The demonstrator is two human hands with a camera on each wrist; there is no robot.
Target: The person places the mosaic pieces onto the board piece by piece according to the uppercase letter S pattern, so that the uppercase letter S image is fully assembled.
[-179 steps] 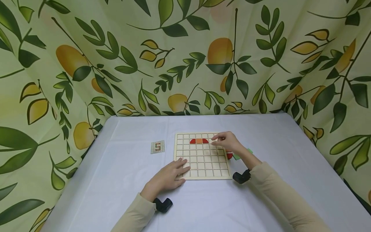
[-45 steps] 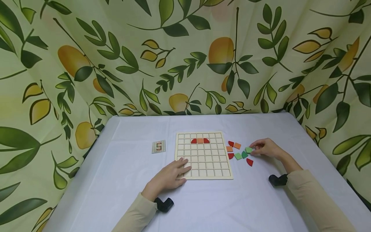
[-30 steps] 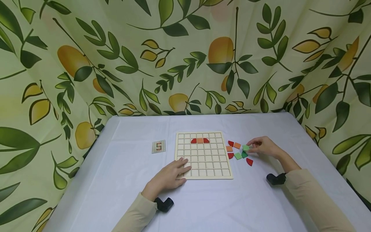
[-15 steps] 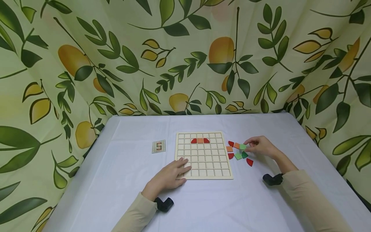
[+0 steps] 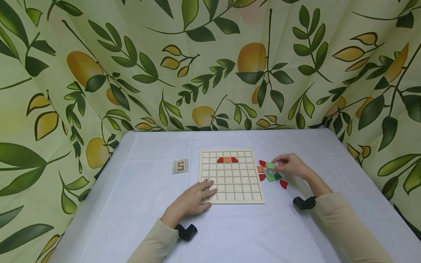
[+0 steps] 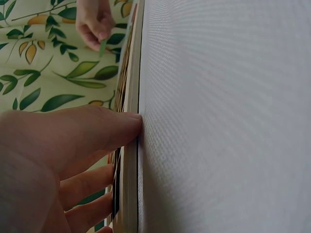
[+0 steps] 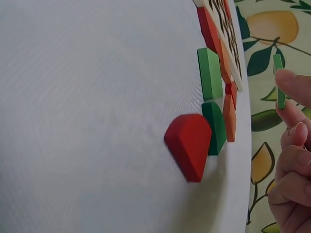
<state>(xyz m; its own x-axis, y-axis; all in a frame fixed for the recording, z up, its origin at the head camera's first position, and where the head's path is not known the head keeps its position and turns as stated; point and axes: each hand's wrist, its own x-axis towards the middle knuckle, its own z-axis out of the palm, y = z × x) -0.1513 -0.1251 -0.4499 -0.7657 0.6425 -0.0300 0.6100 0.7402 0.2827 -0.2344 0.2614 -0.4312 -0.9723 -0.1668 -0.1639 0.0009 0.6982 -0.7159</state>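
A pale gridded board (image 5: 231, 186) lies flat on the table. A row of red, orange and red pieces (image 5: 227, 160) sits in its upper part. My left hand (image 5: 189, 199) rests with spread fingers on its near left corner; in the left wrist view the thumb (image 6: 116, 127) touches the board's side edge. Between thumb and fingertips my right hand (image 5: 291, 165) pinches a light green square tile (image 5: 270, 166), raised over the loose pieces. The right wrist view shows this tile (image 7: 281, 101) edge-on, clear of the table. It covers a loose orange square (image 7: 230, 121) in the head view.
Right of the board lie red rounded pieces (image 5: 284, 184), an orange square (image 5: 260, 169), another light green square (image 5: 270, 178) and a dark green piece (image 5: 277, 176). A small gridded pattern card (image 5: 180, 166) lies to its left. A leaf-print curtain (image 5: 210, 65) surrounds the white-covered table (image 5: 144, 182).
My right hand has gone from over the board to the loose pieces, taken the light green square tile and carried it a little left. The left hand has stayed on the board.
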